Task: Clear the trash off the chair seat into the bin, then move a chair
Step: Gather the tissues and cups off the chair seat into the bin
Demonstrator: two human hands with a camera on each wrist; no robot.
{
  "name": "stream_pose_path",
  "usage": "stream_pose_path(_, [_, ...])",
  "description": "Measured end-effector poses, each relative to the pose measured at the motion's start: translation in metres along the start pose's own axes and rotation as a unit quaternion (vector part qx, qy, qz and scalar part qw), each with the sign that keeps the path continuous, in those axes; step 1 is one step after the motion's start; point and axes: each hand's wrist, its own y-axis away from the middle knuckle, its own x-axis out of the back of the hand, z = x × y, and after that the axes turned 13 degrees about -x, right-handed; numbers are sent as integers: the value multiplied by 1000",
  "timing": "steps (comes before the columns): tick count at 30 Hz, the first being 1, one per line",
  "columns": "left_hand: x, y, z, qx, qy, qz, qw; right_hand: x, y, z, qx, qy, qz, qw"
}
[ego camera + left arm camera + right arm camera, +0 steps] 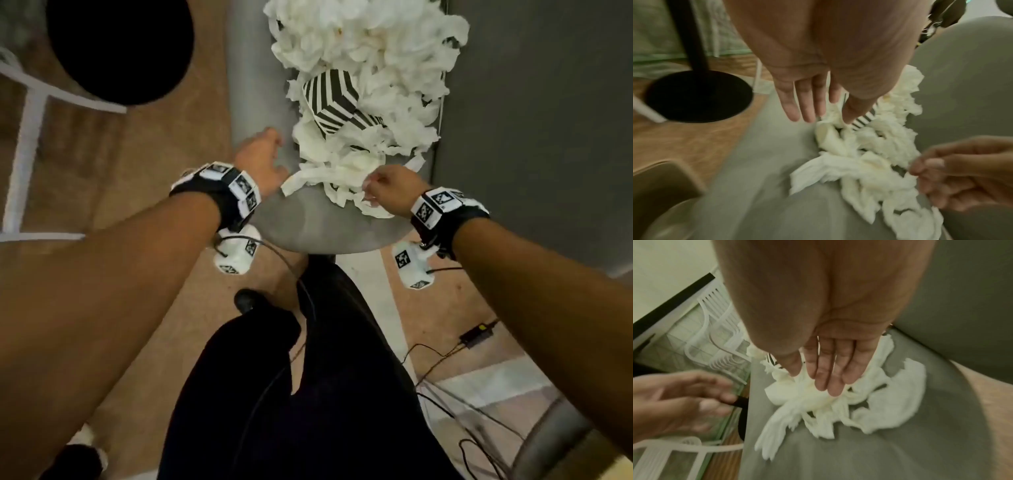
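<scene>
Both hands reach over the near end of the grey chair seat (318,226). From the head view, the right hand (394,192) sits at about 5 o'clock of the white paper trash (363,68), and its fingers look curled at the near papers. Its own wrist view shows more: the fingers (830,374) are straight and lie flat on the crumpled paper, not pinching it. The left hand (263,161) is at about 8 o'clock of the pile. Its wrist view shows straight, loose fingers (807,104), their tips right at the pile's left edge, holding nothing.

The trash lies on the seat in a long strip that runs from 6 o'clock up to 12 o'clock. A black-and-white striped piece (335,99) sits in the middle of it. Bare seat stays free along the left side of the strip and at the near rounded edge. At 3 o'clock the grey chair back (531,120) closes that side in.

Farther off, at 10 o'clock, a round black base (120,48) stands on the brown floor (137,154).
</scene>
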Motion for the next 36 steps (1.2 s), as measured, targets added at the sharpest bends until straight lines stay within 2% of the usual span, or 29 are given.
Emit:
stream_pose_path(3, [-12,-57,37,-42,16,18,999,19,-24,-21,10,-48,25,998])
stream_pose_path(6, [-29,-95,63,-47,-48,11,998,29,-44,-28,25,-67,59,996])
stream_pose_path(9, [-42,-120,62,-29,-77,4,997,29,-64,-21,24,-62,69,995])
stream_pose_path(12, [-50,-134,40,-27,-75,-16,997,27,-81,-17,47,-38,101,993])
stream_pose_path(14, [-53,-132,26,-26,-65,-11,997,22,-85,-17,75,3,124,989])
stream_pose_path(16, [-54,-126,15,-31,-39,21,999,14,-88,-19,102,39,155,982])
stream_pose_path(20, [-51,-110,-5,-95,14,100,990,0,-95,-29,117,81,218,966])
stream_pose_path(25, [-51,-86,-16,-157,30,96,982,0,-101,-46,89,188,241,948])
stream_pose_path(28, [-50,-71,-21,-150,24,88,984,1,-99,-53,109,258,226,933])
stream_pose_path(32, [-42,-53,-34,-128,55,137,981,-4,-92,-62,136,142,216,956])
stream_pose_path(34, [-40,-47,-40,-132,81,150,976,-9,-83,-71,147,39,186,971])
stream_pose_path(36, [-40,-38,-43,-142,111,145,973,-20,-68,-87,186,-53,143,971])
